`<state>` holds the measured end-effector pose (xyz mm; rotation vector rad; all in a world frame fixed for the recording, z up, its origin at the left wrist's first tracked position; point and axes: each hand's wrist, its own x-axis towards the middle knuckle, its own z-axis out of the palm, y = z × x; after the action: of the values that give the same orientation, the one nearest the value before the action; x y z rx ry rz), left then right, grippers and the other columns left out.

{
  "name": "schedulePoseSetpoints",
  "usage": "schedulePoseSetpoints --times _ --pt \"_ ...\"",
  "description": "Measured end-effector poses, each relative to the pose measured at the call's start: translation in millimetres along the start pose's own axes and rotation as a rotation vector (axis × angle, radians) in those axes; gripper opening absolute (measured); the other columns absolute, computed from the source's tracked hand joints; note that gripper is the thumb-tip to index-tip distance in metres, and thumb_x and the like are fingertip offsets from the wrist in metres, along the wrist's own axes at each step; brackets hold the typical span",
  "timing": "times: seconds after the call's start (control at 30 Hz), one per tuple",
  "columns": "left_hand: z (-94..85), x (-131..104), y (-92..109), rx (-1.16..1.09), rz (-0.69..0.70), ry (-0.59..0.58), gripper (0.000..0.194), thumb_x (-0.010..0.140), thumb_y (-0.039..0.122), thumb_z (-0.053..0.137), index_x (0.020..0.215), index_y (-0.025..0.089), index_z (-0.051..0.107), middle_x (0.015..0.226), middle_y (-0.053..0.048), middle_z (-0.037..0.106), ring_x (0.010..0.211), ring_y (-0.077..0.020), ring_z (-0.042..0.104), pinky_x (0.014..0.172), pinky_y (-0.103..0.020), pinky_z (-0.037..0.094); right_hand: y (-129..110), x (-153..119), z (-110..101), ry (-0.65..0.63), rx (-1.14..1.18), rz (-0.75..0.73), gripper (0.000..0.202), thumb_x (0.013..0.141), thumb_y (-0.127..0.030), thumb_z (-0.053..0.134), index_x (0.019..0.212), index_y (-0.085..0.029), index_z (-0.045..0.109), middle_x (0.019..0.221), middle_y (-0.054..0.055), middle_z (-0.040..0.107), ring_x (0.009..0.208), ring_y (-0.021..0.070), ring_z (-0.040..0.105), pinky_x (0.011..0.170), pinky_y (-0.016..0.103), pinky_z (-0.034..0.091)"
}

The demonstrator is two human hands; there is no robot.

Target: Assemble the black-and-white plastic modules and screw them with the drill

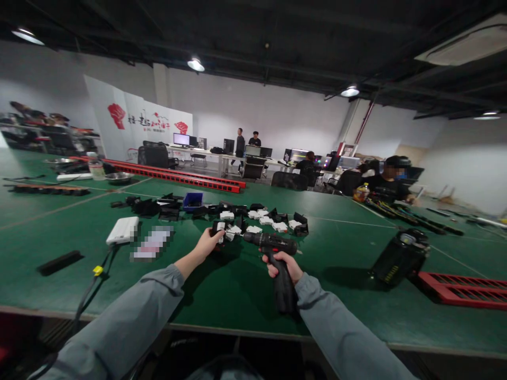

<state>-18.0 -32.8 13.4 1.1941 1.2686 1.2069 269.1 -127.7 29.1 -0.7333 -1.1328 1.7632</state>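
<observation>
My right hand point(285, 265) is wrapped round the grip of a black cordless drill point(277, 244), whose chuck points left. In my left hand point(209, 244) is a small black and white part point(219, 228), held between thumb and fingers; its exact kind is hard to make out. The drill's tip reaches close to this part, and whether they touch I cannot tell. Just beyond my hands lie several white plastic pieces point(280, 227) and several black plastic pieces point(170, 212) in a loose row. A blue bin point(193, 201) stands among them.
On the green table point(340, 311) are a white power bank point(123, 230) with a cable, a blurred flat item point(152, 244), a black strip point(60, 262) and a dark bottle point(401, 258). Red slotted rails point(190, 178) lie behind; a red frame point(467, 290) lies right. A person point(390, 182) sits across.
</observation>
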Motion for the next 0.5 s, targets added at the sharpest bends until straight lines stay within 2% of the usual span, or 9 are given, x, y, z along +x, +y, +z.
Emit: schedulePoseSetpoints --times 0.5 --pt "0.4 -5.8 3.4 0.104 0.066 -0.001 0.058 0.080 0.048 0.066 0.121 0.014 0.042 0.111 -0.017 0.064 0.077 -0.0217 0.068 0.049 -0.026 0.051 5.3 4.3 -6.2 0.026 0.043 0.023 0.039 0.075 -0.032 0.050 0.107 -0.013 0.062 0.082 0.004 0.059 0.044 0.0070 0.037 0.048 0.025 0.038"
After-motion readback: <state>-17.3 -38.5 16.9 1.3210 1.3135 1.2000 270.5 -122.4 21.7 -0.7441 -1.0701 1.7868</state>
